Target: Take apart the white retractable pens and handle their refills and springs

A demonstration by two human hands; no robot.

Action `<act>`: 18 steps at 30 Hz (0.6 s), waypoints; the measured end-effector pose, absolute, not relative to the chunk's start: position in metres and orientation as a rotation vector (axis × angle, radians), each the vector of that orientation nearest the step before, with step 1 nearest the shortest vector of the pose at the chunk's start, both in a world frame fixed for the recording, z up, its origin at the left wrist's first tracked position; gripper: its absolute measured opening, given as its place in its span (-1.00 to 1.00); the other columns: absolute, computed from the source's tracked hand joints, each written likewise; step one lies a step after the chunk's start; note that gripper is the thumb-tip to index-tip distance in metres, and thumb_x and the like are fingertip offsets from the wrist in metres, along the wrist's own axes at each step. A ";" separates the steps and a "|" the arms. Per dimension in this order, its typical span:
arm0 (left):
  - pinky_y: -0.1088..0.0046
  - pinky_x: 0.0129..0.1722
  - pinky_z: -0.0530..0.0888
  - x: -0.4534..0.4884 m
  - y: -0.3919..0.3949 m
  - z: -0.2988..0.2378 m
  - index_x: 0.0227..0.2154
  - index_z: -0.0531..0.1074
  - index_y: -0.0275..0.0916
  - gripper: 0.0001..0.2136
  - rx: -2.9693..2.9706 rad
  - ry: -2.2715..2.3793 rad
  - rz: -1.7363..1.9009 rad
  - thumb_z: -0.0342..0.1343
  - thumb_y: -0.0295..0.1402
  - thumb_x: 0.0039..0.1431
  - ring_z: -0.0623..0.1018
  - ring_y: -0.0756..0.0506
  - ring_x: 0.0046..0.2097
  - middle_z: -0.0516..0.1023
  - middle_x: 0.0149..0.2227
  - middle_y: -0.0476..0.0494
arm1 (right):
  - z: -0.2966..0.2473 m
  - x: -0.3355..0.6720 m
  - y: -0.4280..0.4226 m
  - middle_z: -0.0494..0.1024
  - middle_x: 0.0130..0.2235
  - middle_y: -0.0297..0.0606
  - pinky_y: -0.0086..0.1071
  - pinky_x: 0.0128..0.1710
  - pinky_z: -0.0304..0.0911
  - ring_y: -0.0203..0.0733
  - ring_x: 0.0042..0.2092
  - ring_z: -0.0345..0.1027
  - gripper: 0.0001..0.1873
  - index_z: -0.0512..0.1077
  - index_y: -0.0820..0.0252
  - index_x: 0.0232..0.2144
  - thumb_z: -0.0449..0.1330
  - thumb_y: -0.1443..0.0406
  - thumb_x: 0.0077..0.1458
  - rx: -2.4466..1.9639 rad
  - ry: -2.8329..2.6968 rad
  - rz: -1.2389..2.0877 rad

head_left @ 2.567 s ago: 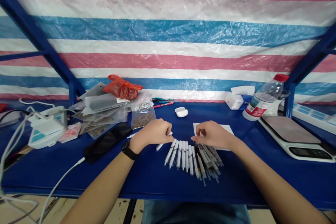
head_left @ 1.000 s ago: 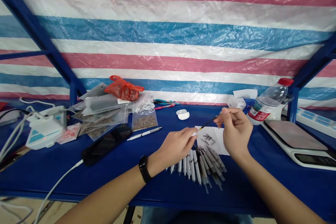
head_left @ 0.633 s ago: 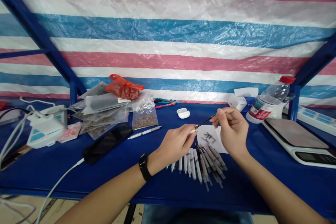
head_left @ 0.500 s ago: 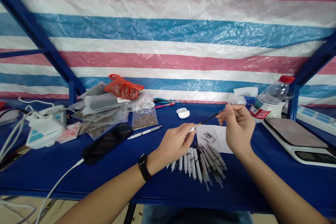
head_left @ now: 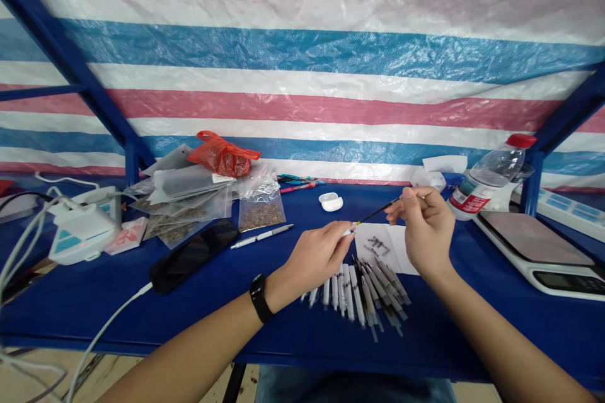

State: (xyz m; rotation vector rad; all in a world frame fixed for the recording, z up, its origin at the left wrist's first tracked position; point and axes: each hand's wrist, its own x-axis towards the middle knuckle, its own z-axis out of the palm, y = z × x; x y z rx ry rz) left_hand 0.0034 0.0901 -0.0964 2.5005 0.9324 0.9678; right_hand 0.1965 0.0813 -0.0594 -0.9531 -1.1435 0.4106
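Observation:
My left hand (head_left: 312,253) is closed around a white pen barrel (head_left: 348,232), mostly hidden in the fingers. In a pinch, my right hand (head_left: 429,231) holds the back end of a thin dark pen refill (head_left: 377,211). The refill slants down to the barrel's end, its yellowish part close to the left fingertips; how far it is inside I cannot tell. Below the hands lie several white pens (head_left: 347,296) side by side, and a bundle of greyish refill-like tubes (head_left: 387,293). Small dark pieces (head_left: 378,244) rest on white paper (head_left: 403,240) behind them.
A white pen (head_left: 262,236), a phone (head_left: 196,255) on a cable and bags of brownish bits (head_left: 261,215) are at left. An opened white earphone case (head_left: 331,203) sits behind my hands. At right stand a bottle (head_left: 491,176) and a scale (head_left: 532,238).
My right hand has come slightly left, closer to my left hand, with the refill still pinched. The left hand stays in place; the view has shifted a little.

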 end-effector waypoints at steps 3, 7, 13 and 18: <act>0.48 -0.44 0.35 0.003 0.089 -0.095 0.01 0.40 -0.24 -0.71 2.457 0.929 0.967 -0.18 -0.26 0.51 0.51 -0.03 -0.46 0.59 -0.29 -0.11 | -0.058 0.198 0.082 0.53 -0.56 -0.36 -0.41 -0.57 0.33 -0.29 -0.58 0.38 -0.54 0.35 0.13 -0.42 0.35 -0.09 0.10 -0.954 -1.137 0.429; 0.49 -0.42 0.36 0.003 0.088 -0.093 0.02 0.39 -0.23 -0.70 2.416 0.914 1.003 -0.20 -0.23 0.52 0.53 -0.04 -0.43 0.57 -0.33 -0.08 | -0.056 0.201 0.083 0.55 -0.55 -0.35 -0.42 -0.56 0.34 -0.28 -0.56 0.40 -0.54 0.36 0.13 -0.42 0.36 -0.09 0.09 -0.983 -1.132 0.423; 0.48 -0.43 0.34 0.004 0.089 -0.093 -0.01 0.40 -0.23 -0.71 2.475 0.952 1.030 -0.18 -0.25 0.51 0.51 -0.03 -0.46 0.58 -0.28 -0.11 | -0.059 0.193 0.075 0.53 -0.57 -0.34 -0.43 -0.56 0.34 -0.28 -0.56 0.40 -0.56 0.38 0.14 -0.44 0.33 -0.07 0.13 -1.003 -1.360 0.496; 0.48 -0.46 0.30 0.005 0.091 -0.096 -0.04 0.40 -0.24 -0.71 2.483 0.989 1.013 -0.18 -0.25 0.51 0.49 -0.02 -0.49 0.58 -0.29 -0.11 | -0.055 0.199 0.075 0.52 -0.54 -0.35 -0.39 -0.48 0.37 -0.24 -0.50 0.44 -0.57 0.42 0.13 -0.34 0.21 -0.10 0.22 -1.051 -1.530 0.554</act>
